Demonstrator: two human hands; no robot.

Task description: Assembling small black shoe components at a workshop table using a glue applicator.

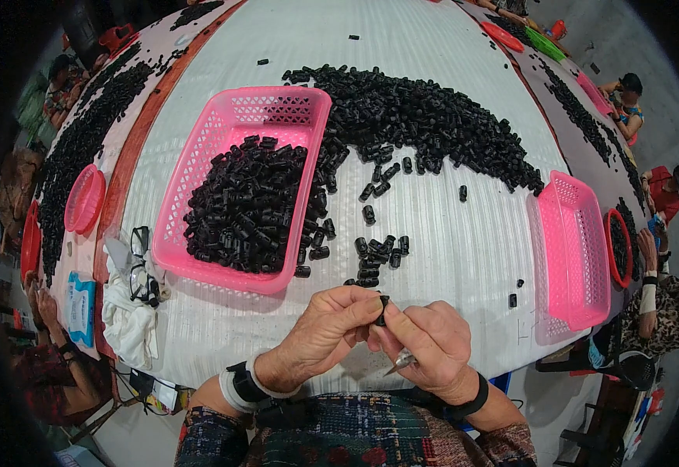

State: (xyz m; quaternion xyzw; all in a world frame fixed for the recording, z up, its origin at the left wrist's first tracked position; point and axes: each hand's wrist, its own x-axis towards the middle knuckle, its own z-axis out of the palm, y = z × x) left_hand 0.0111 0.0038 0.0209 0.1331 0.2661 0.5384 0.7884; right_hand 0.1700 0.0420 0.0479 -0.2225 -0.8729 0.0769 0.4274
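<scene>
Close to the table's near edge, my left hand (316, 333) pinches a small black cylindrical part (384, 302) between thumb and fingertips. My right hand (433, 342) meets it there, its thumb and finger at the part's side. A slim metal tool with a pointed tip (403, 360) juts from under the right fingers; its handle is hidden in the palm. Just beyond my hands lies a small cluster of like black parts (369, 265). Farther off spreads a large curved pile of black parts (433, 117).
A pink basket (170, 233) heaped with black parts stands left of centre, another pink basket (569, 257) at right. Glasses (145, 284) rest on a white cloth (129, 327), beside a blue packet (81, 311). Other people sit along both sides with their own piles.
</scene>
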